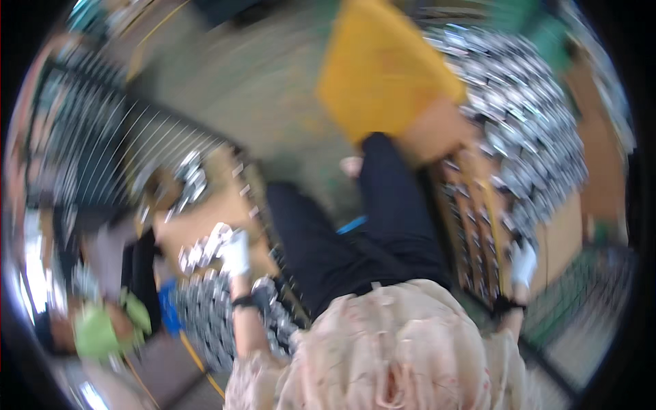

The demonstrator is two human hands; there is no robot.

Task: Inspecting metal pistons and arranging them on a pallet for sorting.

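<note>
My left hand [236, 254], in a white glove, is at the edge of a group of shiny metal parts [198, 254] on brown cardboard. It touches or overlaps the nearest part, but motion blur hides its fingers and any grip. On the other side, my right hand [523, 264], also white-gloved, is at the near end of a large heap of shiny metal parts [523, 109]. Something dark [525, 240] shows by its fingertips, too smeared to name. Both wrists wear dark bands.
Cardboard [181, 236] lies in the left wire-sided bin, with more metal parts [212, 314] stacked nearer me. A yellow box-like object [383, 65] stands ahead by the right bin. At far left a person in a light green top [102, 331] sits or bends.
</note>
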